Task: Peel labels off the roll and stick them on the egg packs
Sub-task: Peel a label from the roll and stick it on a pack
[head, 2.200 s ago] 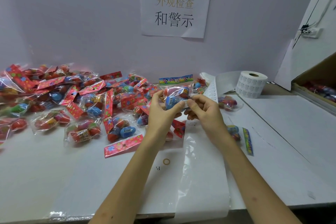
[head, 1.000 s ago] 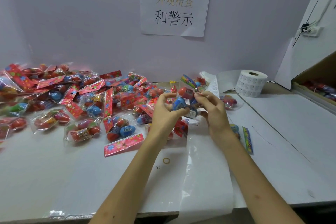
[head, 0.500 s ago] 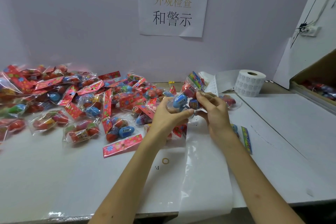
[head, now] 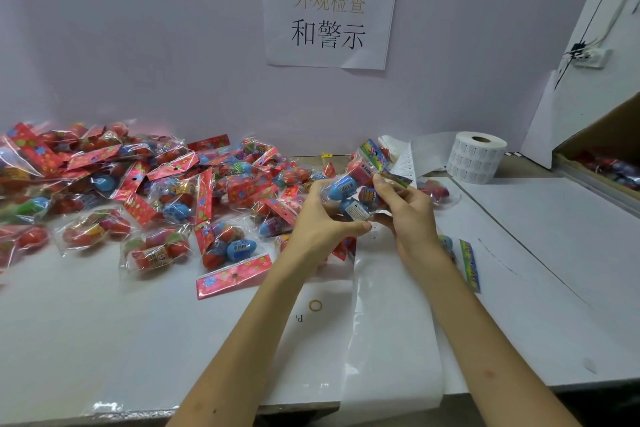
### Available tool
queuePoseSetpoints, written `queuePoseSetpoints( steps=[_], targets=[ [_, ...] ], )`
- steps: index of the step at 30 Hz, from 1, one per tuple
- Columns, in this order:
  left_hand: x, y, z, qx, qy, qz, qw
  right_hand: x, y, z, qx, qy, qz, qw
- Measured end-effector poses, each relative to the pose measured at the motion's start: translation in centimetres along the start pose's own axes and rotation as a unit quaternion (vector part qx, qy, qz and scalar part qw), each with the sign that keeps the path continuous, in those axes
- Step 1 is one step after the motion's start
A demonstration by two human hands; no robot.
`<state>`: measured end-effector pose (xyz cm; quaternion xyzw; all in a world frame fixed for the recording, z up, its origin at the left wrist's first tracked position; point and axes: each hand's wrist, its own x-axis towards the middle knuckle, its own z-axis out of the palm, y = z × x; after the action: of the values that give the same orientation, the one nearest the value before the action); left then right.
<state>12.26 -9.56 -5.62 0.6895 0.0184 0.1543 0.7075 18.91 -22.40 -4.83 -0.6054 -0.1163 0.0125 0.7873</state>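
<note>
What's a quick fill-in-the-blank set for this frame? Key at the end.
1. The left hand and right hand both grip one ____.
2. The label roll stands on the table to the ____ of the hands.
3. The heap of egg packs lies to the ____ of the hands.
4. The paper sign hangs on the ____.
Missing words: egg pack; right; left; wall.

Soft even light, wide-angle bending at edges.
</note>
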Motion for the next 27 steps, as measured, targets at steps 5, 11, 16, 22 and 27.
queuePoseSetpoints(
  steps=[5, 11, 16, 22, 27],
  targets=[
    [0.0, 0.3, 0.5, -0.028, 0.026, 0.005, 0.999, 0.1, 0.0, -0.1, -0.005, -0.004, -0.020, 1.000],
    [-0.1, 0.4, 0.6, -0.036, 0.023, 0.016, 0.999, 0.2, 0.0, -0.1, -0.004, -0.015, -0.028, 0.999],
    [0.0, 0.3, 0.9, -0.053, 0.029, 0.013, 0.998, 0.4, 0.2, -0.3, 0.006, 0.001, -0.011, 1.000],
    [0.5, 0.0, 0.3, -0.021, 0.103, 0.016, 0.994, 0.6, 0.0, -0.8, -0.031, -0.054, 0.001, 0.998],
    [0.7, -0.1, -0.2, -0.023, 0.158, 0.030, 0.987, 0.5, 0.3, -1.4, -0.151, -0.195, 0.012, 0.969]
  ],
)
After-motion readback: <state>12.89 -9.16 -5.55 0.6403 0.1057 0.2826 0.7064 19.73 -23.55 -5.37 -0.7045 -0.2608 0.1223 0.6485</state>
